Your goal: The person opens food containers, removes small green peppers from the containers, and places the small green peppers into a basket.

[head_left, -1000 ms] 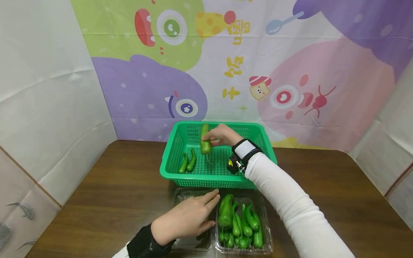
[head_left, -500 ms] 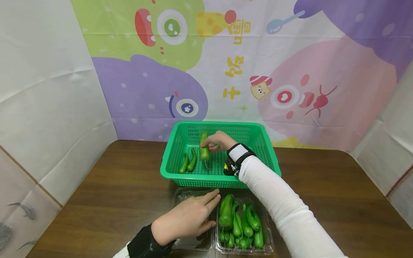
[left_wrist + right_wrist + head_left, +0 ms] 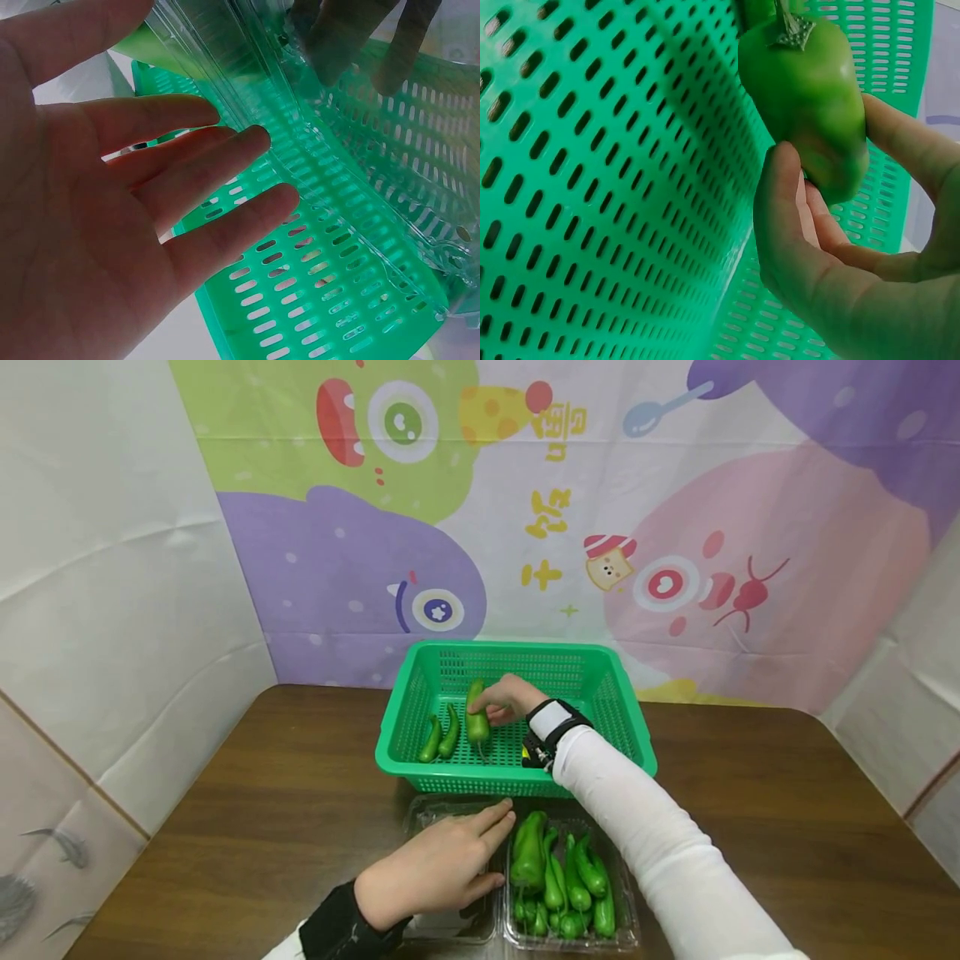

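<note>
At the left, the left hand (image 3: 438,868) is held palm down over a clear plastic lid (image 3: 442,810) on the counter (image 3: 225,802). Its fingers are straight and slightly spread, with nothing gripped; how firmly the plastic is pressed cannot be told.

Beyond it, inside the green basket (image 3: 408,771), a pair of small peppers (image 3: 440,739) is seen lying side by side near the left wall.

Just to their right, a large pepper (image 3: 477,728) is held within the basket, its stem end turned down and towards the near rim; whether the floor is touched cannot be made out. It should be found light and probably hollow, firm but easily bruised or cracked if squeezed, and a little slippery on its smooth skin. It is best taken across the thick body, with the thin stem spared. A glossy, bright green skin is shown, with broad shoulders, a darker cap and a slender, bent stem.

By the right hand (image 3: 510,697) its body is pinched from the sides, away from the stem, the fingers being parted only by the pepper's width.

Nearer, right of the lid, more peppers (image 3: 577,885) are packed in a clear tray (image 3: 525,941), plump and shiny.
</note>
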